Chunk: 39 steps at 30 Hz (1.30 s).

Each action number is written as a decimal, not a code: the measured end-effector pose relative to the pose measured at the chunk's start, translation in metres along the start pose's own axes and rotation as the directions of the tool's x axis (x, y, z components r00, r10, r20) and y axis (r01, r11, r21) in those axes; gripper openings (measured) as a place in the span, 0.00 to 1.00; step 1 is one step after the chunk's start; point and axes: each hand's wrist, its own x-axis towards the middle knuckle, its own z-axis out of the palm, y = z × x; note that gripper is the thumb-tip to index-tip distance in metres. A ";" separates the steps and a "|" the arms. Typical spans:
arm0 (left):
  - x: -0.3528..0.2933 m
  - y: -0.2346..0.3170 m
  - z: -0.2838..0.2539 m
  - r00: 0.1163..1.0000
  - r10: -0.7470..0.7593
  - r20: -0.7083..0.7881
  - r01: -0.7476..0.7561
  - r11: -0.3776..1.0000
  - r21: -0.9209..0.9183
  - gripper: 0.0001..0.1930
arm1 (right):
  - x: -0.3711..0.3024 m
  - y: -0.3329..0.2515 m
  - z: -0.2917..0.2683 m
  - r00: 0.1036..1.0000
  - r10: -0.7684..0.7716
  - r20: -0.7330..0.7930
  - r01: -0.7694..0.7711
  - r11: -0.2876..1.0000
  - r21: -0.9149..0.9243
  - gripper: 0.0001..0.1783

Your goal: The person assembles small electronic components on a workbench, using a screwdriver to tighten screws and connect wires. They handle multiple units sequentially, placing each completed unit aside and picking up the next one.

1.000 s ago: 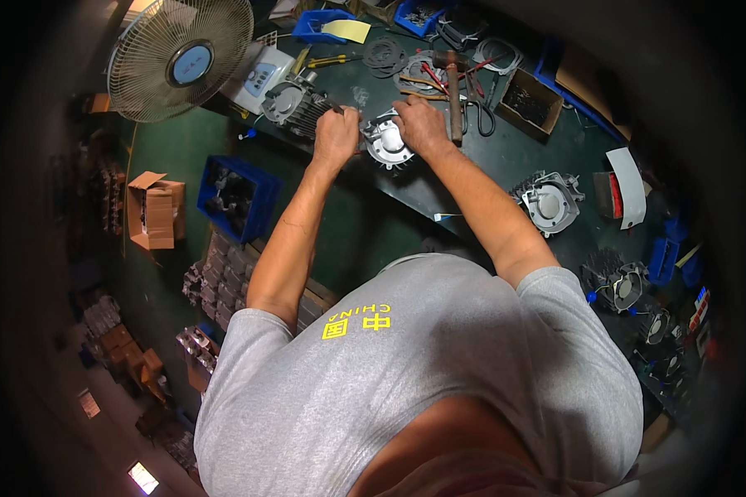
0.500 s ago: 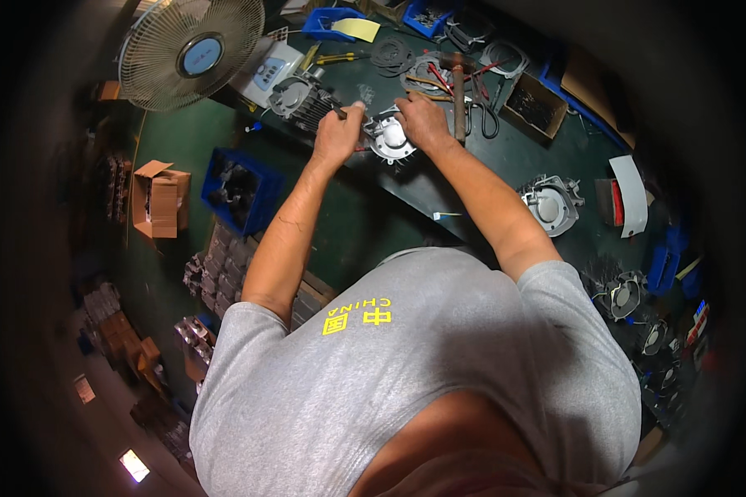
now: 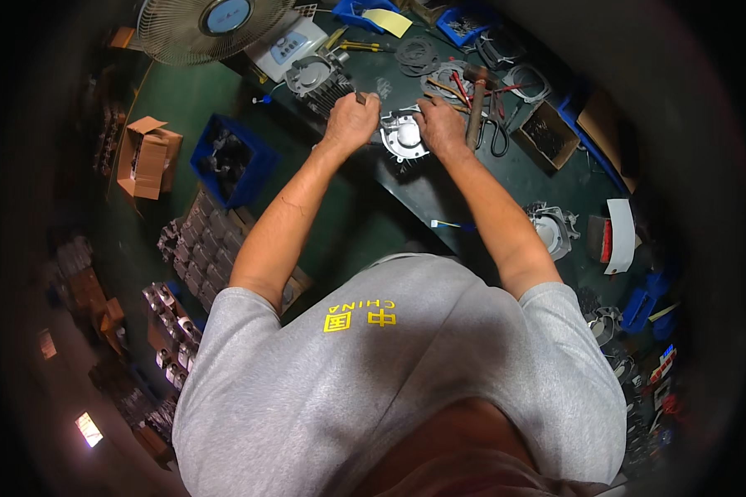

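A round silver metal casting (image 3: 405, 137) with a pale disc-shaped middle lies at the near edge of the dark green bench. My right hand (image 3: 442, 128) grips its right side, fingers bent over the rim. Just left of the casting, my left hand (image 3: 354, 121) is closed in a fist. A small dark end pokes out at the top of that fist, but what it belongs to is hidden. Beyond the left hand sits a finned silver motor housing (image 3: 313, 76). A hammer (image 3: 476, 108) lies right beside my right hand, with scissors (image 3: 496, 137) alongside.
Pliers (image 3: 454, 87), grey ring gaskets (image 3: 417, 56) and blue bins (image 3: 464, 26) fill the back of the bench. An open carton (image 3: 545, 134) and another casting (image 3: 550, 232) stand to the right. A fan (image 3: 215, 25) rises at the far left, above a blue crate (image 3: 234, 161).
The whole view has shifted and tilted slightly. My left fist has turned, so the dark end now shows at its top instead of its left side. My right hand stays on the casting.
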 end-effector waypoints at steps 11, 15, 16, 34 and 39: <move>-0.033 -0.007 0.021 0.965 0.161 -0.205 -0.148 0.986 0.078 0.22 | -0.001 -0.009 -0.004 0.999 0.011 0.040 -0.011 1.000 0.001 0.18; -0.050 -0.007 0.029 0.944 0.204 -0.259 -0.188 0.978 0.085 0.20 | -0.002 -0.007 -0.004 0.999 0.009 0.044 -0.009 1.000 0.016 0.19; -0.054 -0.004 0.030 0.946 0.189 -0.265 -0.178 0.982 0.062 0.20 | -0.003 -0.007 -0.004 0.999 0.012 0.041 -0.013 1.000 0.019 0.18; -0.071 0.029 0.010 0.978 0.062 -0.197 -0.040 0.993 0.112 0.17 | 0.001 -0.001 -0.001 0.992 -0.120 -0.046 0.122 0.992 0.032 0.15; -0.062 0.028 -0.021 0.952 0.136 -0.273 -0.180 0.973 -0.144 0.15 | -0.002 -0.004 -0.004 0.995 -0.098 -0.024 0.099 0.994 0.038 0.17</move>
